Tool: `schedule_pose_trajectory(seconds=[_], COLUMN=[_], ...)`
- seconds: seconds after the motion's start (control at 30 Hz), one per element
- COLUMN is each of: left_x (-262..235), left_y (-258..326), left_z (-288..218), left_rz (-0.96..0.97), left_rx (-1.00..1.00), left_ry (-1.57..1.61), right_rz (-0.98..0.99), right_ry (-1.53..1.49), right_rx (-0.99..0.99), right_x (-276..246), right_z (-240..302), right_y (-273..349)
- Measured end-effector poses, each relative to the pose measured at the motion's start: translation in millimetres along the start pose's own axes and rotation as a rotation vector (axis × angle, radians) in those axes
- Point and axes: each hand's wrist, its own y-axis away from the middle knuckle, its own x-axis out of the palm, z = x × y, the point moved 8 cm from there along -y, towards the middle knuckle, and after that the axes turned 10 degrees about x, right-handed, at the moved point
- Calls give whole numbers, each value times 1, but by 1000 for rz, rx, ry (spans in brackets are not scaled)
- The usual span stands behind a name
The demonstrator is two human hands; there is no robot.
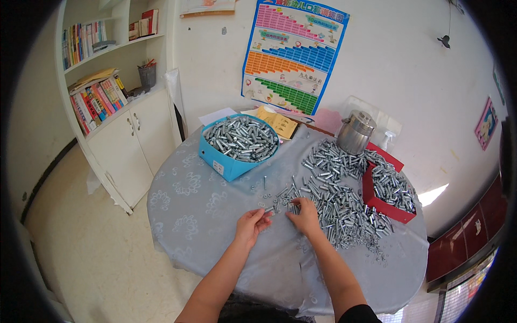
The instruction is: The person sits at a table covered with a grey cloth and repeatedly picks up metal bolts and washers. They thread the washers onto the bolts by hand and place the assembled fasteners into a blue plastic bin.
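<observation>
My left hand (250,227) is over the grey tablecloth at the middle of the table, fingers curled, with a small silver bolt (270,209) at its fingertips. Just right of it, my right hand (306,217) arches over the left edge of the heap of metal bolts (344,207). Its thumb and fingers are apart, and a few loose bolts (293,208) lie between them. One bolt (265,182) stands out alone beyond my hands, with small nuts (267,196) scattered nearby. More nuts (358,235) lie along the heap's near edge.
A blue container (229,171) full of bolts stands at the far left of the table (186,220). To the right is a red box (396,211), also filled with bolts. Behind the heap are a steel canister (356,133) and a spray bottle (385,140). A bookshelf (116,46) stands left.
</observation>
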Motion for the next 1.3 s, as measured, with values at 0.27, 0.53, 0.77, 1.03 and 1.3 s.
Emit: schedule_pose_trajectory(seconds=[0.27,0.53,0.77,1.03,1.3], left_x=[2,2,1,4,5], left_y=[3,1,2,3,5], left_z=[-1,0,2,2,2], left_rz=[13,32,25,37,37], left_rx=[-7,-13,-21,-28,-46], left_ry=[-9,-1,-4,-48,-40], right_rz=[5,15,235,301,398], right_ry=[257,212,-606,-887,-937], right_rx=[-90,-87,275,309,328], right_x=[-1,-1,10,18,23], right_z=[7,10,7,19,20], right_y=[1,-3,7,16,15])
